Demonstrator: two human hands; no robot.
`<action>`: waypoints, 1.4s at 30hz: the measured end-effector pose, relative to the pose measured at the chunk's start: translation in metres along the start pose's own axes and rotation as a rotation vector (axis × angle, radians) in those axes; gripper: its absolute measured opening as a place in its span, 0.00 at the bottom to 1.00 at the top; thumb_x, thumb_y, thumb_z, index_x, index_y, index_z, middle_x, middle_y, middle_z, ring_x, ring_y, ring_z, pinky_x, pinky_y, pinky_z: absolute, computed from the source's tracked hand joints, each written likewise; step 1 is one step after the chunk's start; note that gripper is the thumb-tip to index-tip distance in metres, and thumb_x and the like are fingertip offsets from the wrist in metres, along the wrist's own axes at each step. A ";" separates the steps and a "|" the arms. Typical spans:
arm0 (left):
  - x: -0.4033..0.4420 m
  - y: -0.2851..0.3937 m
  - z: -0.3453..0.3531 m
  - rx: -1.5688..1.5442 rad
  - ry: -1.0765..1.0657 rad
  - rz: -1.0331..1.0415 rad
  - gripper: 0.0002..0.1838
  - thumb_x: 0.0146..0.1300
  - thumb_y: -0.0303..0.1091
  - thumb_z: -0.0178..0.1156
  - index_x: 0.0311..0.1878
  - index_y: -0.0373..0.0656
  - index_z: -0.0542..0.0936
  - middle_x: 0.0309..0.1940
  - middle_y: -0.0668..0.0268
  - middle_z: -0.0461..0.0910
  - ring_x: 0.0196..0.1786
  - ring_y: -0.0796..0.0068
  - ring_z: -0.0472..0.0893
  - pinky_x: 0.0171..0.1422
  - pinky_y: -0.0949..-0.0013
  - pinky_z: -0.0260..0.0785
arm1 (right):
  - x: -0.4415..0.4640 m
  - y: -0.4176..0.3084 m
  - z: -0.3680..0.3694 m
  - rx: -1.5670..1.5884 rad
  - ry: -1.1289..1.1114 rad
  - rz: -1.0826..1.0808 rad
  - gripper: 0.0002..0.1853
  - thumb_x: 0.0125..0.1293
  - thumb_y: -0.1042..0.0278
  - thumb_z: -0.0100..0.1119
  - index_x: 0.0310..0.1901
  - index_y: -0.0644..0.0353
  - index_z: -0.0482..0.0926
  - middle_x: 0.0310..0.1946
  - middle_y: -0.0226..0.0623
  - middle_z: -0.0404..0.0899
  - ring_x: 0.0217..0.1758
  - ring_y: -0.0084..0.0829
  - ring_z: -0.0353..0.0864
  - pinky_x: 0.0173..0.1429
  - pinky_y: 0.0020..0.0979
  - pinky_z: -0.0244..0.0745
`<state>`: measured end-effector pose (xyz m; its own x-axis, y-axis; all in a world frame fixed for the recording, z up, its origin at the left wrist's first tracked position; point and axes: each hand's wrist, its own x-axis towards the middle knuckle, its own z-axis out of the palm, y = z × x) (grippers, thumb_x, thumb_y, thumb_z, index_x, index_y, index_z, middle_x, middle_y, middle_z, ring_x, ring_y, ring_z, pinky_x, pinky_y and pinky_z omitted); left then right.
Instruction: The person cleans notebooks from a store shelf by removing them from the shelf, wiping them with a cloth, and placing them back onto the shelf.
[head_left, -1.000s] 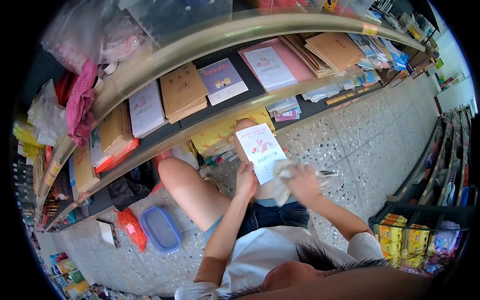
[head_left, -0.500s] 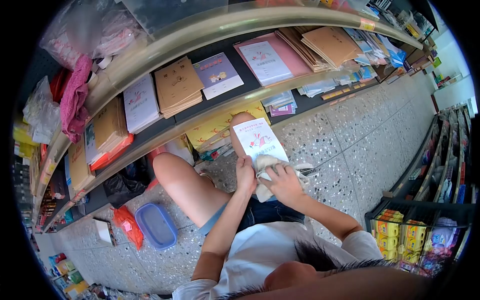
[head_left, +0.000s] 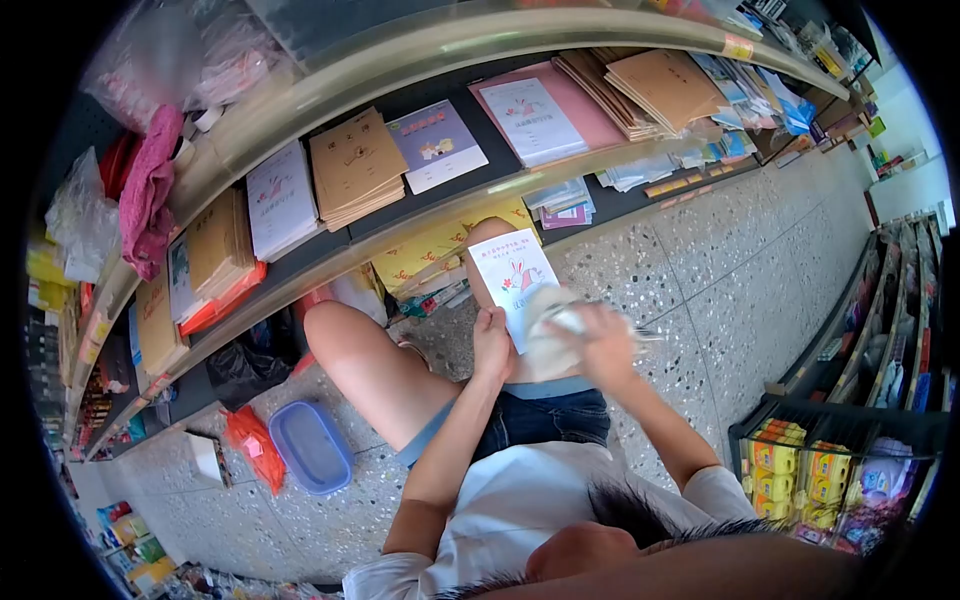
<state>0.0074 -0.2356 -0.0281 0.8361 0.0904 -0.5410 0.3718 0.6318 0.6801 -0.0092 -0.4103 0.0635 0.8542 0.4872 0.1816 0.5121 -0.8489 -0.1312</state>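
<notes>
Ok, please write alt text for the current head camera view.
A person's left hand holds a white, rabbit-printed booklet; the right hand holds a pale cloth over its lower part. Ahead is a shelf of notebooks.

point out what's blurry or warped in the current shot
In the head view, the right hand and the pale cloth it holds are blurred; in the head view, the left hand and the rabbit-cover booklet look sharper; in the head view, the upper shelf edge bows strongly and black fills the corners.
</notes>
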 end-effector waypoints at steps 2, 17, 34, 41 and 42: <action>-0.002 0.004 0.002 0.031 0.019 -0.026 0.06 0.72 0.29 0.45 0.42 0.37 0.70 0.38 0.64 0.74 0.41 0.76 0.74 0.48 0.70 0.68 | 0.001 -0.012 0.008 0.040 -0.010 -0.112 0.24 0.51 0.66 0.55 0.52 0.34 0.81 0.47 0.31 0.72 0.53 0.36 0.70 0.52 0.40 0.67; -0.005 0.012 -0.010 1.063 0.164 0.633 0.12 0.63 0.31 0.54 0.48 0.36 0.74 0.42 0.53 0.75 0.44 0.59 0.75 0.50 0.60 0.67 | -0.024 0.090 0.115 1.048 -0.006 0.750 0.32 0.45 0.86 0.53 0.55 0.50 0.80 0.50 0.45 0.77 0.53 0.37 0.77 0.59 0.30 0.70; -0.053 0.072 0.034 0.135 -0.213 0.066 0.14 0.69 0.28 0.52 0.56 0.36 0.72 0.48 0.62 0.79 0.46 0.75 0.79 0.51 0.73 0.72 | 0.038 0.044 -0.023 1.191 0.261 0.341 0.27 0.46 0.83 0.64 0.53 0.55 0.80 0.50 0.40 0.75 0.52 0.39 0.75 0.59 0.30 0.67; -0.006 0.013 -0.024 0.232 -0.215 -0.044 0.16 0.66 0.23 0.51 0.57 0.36 0.71 0.49 0.62 0.78 0.50 0.74 0.77 0.52 0.71 0.71 | 0.045 0.030 -0.031 0.245 0.134 -0.001 0.30 0.43 0.74 0.64 0.53 0.39 0.81 0.46 0.33 0.75 0.49 0.37 0.74 0.52 0.35 0.69; -0.006 0.008 -0.023 0.190 -0.258 -0.011 0.19 0.64 0.23 0.53 0.59 0.35 0.69 0.53 0.62 0.76 0.54 0.73 0.75 0.56 0.70 0.70 | 0.044 0.021 -0.018 0.093 0.095 -0.107 0.27 0.47 0.67 0.61 0.53 0.32 0.80 0.47 0.29 0.74 0.50 0.32 0.72 0.50 0.36 0.67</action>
<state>-0.0041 -0.2133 -0.0305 0.8972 -0.1298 -0.4221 0.4300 0.4747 0.7680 0.0375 -0.4108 0.0861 0.7843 0.5486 0.2898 0.6096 -0.7684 -0.1950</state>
